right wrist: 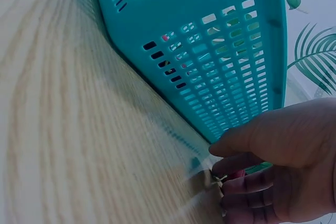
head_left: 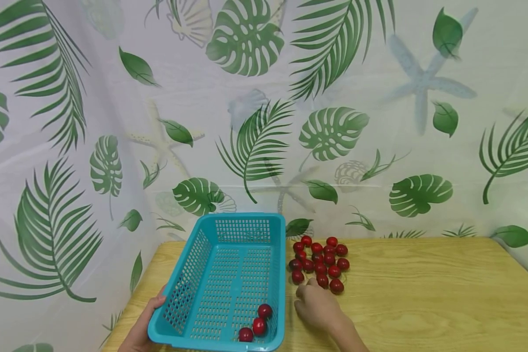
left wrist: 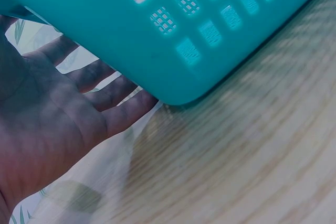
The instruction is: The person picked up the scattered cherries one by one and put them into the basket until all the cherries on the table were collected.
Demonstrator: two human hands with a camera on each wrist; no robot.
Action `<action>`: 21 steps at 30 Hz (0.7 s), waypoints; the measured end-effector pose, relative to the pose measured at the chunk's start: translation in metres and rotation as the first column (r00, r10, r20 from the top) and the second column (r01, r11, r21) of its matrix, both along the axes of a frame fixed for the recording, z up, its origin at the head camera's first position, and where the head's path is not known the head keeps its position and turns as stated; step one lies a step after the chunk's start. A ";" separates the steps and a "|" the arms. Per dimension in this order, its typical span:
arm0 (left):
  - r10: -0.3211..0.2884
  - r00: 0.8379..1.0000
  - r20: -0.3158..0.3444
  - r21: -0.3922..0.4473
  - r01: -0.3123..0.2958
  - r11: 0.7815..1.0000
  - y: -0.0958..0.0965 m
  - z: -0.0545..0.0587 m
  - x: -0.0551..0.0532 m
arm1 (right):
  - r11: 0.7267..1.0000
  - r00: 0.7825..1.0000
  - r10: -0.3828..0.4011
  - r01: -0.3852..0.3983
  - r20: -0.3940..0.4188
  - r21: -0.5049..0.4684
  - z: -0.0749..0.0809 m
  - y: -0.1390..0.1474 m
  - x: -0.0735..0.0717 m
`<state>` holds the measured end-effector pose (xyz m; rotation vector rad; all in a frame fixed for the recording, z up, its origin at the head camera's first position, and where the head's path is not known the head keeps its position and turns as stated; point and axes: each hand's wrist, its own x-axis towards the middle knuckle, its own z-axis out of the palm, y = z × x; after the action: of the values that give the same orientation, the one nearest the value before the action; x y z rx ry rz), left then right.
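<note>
My left hand [head_left: 143, 320] is at the left side of a turquoise plastic basket [head_left: 282, 274]. In the left wrist view, the fingers [left wrist: 126, 111] reach straight out to the basket's outer wall, spread apart. Inside the basket, three red cherries [head_left: 259, 326] lie in the near right corner. My right hand [head_left: 319, 306] is just right of the basket, at the near edge of a pile of cherries [head_left: 320, 268]. Its fingers bend loosely, with a gap between thumb and index finger in the right wrist view. Some red [right wrist: 239, 174] shows behind those fingers, partly hidden.
The basket and loose cherries are on a wood-grain table [head_left: 422, 288]. Behind and to the left hangs a pale cloth [head_left: 369, 98] printed with green leaves, shells and starfish. It meets the table's back edge.
</note>
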<state>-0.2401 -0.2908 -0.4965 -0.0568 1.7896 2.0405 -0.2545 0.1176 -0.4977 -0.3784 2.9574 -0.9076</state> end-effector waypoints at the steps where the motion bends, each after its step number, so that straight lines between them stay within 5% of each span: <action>1: -0.005 1.000 0.000 0.005 0.005 1.000 0.000 0.000 0.000 | 1.000 1.000 -0.001 0.001 -0.003 0.007 0.000 0.000 0.000; 8: -0.021 1.000 -0.004 0.015 0.021 1.000 -0.002 -0.002 0.000 | 0.999 0.999 -0.028 0.029 -0.023 0.039 -0.001 0.000 -0.001; 14: 0.030 1.000 0.007 -0.034 -0.030 0.999 0.001 -0.001 0.000 | 0.994 0.992 -0.095 0.098 -0.077 0.042 -0.003 0.003 0.000; 21: 0.032 0.999 0.017 -0.011 -0.032 0.999 0.002 0.001 -0.001 | 0.988 0.987 -0.150 0.151 -0.052 0.020 -0.007 0.005 -0.006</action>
<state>-0.2413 -0.2883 -0.4955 -0.1062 1.8000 2.0465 -0.2602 0.1222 -0.5050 -0.1817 3.0749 -0.8873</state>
